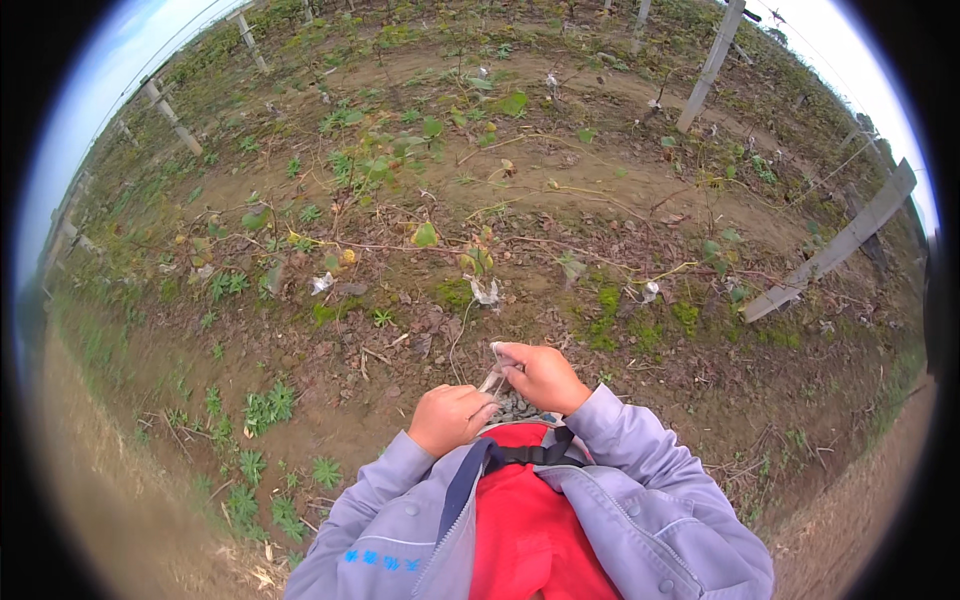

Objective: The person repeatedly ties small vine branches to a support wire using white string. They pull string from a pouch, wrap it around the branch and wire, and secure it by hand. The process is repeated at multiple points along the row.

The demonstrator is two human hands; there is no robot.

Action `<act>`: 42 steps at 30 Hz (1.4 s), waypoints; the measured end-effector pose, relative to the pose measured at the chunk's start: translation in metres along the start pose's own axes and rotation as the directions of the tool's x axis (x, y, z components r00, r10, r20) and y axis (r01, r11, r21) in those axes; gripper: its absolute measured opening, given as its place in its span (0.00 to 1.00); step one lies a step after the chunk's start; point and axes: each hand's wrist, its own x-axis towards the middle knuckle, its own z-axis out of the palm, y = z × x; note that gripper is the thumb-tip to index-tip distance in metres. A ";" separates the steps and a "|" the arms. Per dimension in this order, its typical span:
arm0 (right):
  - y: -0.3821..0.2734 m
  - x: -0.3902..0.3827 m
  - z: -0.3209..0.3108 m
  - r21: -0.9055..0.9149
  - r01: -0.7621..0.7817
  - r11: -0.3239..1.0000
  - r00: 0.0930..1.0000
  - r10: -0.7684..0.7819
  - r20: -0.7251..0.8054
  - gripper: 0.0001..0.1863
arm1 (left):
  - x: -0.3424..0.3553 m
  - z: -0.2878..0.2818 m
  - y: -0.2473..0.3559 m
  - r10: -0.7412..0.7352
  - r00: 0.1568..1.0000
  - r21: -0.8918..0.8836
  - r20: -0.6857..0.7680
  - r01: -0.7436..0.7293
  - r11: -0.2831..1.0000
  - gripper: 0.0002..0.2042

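Close in front of my body, my left hand [452, 418] and my right hand [545, 377] pinch a pale, thin string [498, 376] between them. The fingers of both are closed, and the string bunches near the right fingertips. One loose strand [458, 345] of it curves up from the hands toward the ground ahead. A scrap of white plastic film [484, 292] lies at the foot of a small leafy vine [478, 262] just beyond. Below the hands, a patch of grey, mottled material [515, 408] shows at my waist, partly hidden by them.
Concrete posts [835, 245] lean at the right, and others stand farther back. Thin vines [560, 242] trail low across the soil. White scraps [650, 291] dot the row. Green weeds [268, 408] grow at the left. A black strap [535, 453] crosses my waist.
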 end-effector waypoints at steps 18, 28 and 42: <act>-0.002 -0.029 -0.042 0.077 -0.132 0.988 0.967 0.111 0.231 0.22 | 0.026 0.015 0.010 0.102 0.994 -0.147 -0.042 -0.107 0.983 0.06; 0.002 -0.039 -0.092 0.846 -0.265 0.463 0.964 0.113 0.240 0.26 | 0.059 0.049 0.033 0.058 0.997 -0.213 -0.053 -0.068 0.975 0.07; 0.038 -0.059 -0.148 0.827 -0.449 0.339 0.823 -0.204 0.531 0.25 | 0.093 0.077 0.069 -0.082 0.996 -0.217 -0.039 0.071 0.974 0.05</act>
